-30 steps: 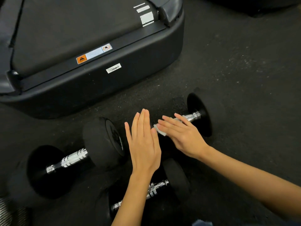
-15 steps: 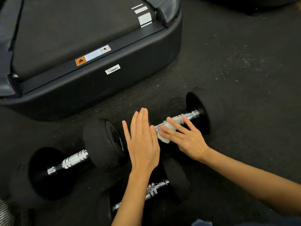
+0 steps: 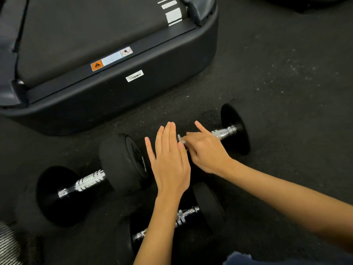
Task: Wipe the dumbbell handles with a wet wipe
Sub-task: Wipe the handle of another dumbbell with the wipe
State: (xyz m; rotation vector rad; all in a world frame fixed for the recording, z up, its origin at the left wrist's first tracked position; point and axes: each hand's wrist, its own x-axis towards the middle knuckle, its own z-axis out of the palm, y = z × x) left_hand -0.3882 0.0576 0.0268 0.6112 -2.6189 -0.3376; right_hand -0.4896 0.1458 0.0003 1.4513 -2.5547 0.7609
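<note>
Dumbbell handle (image 3: 223, 131) on the far right is being rubbed: the right hand (image 3: 206, 150) has curled tighter around the wet wipe (image 3: 180, 139); the left hand (image 3: 170, 161) stays flat, fingers open, holding nothing.

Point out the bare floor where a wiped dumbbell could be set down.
The widest bare floor lies right of the treadmill, beyond the far dumbbell. A narrower strip runs between the treadmill base and the left dumbbell. It is crowded around both hands, where the near dumbbell sits close by.
</note>
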